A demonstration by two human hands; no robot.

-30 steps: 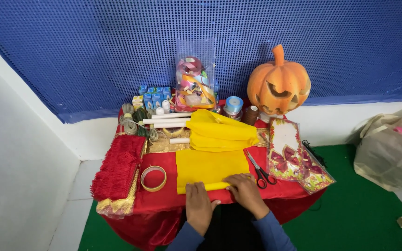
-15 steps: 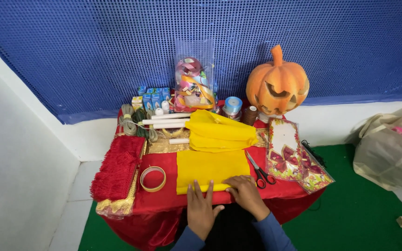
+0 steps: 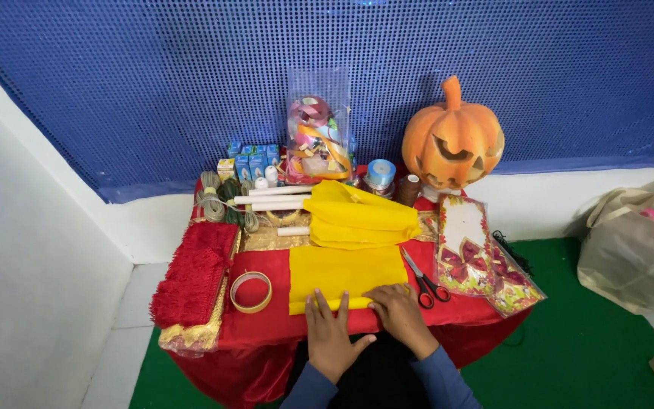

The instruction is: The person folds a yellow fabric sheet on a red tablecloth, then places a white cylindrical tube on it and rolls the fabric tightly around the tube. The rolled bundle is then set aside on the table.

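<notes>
Since the earlier frame, we are seeing our left hand flattening out, fingers spread, at the near edge of the yellow sheet; our right hand is barely shifting. Both hands are lying open, palms down, pressing on the rolled near edge of the sheet, grasping nothing. We are noting the sheet as flat, bright yellow, rectangular, lying at the centre front of the red-draped table, its near edge curled into a thin roll.

Behind it, a stack of folded yellow sheets is lying; we cannot tell the count. We are counting one clear bag of ribbon rolls standing upright at the back centre, about four small blue boxes left of it, and one flat clear packet with a red floral print lying at the right edge. Also showing:
- one orange pumpkin, back right
- one pair of red-handled scissors, just right of the sheet
- one tape ring, to the sheet's left
- one red fringe bundle, hanging at the left edge
- three white sticks
</notes>
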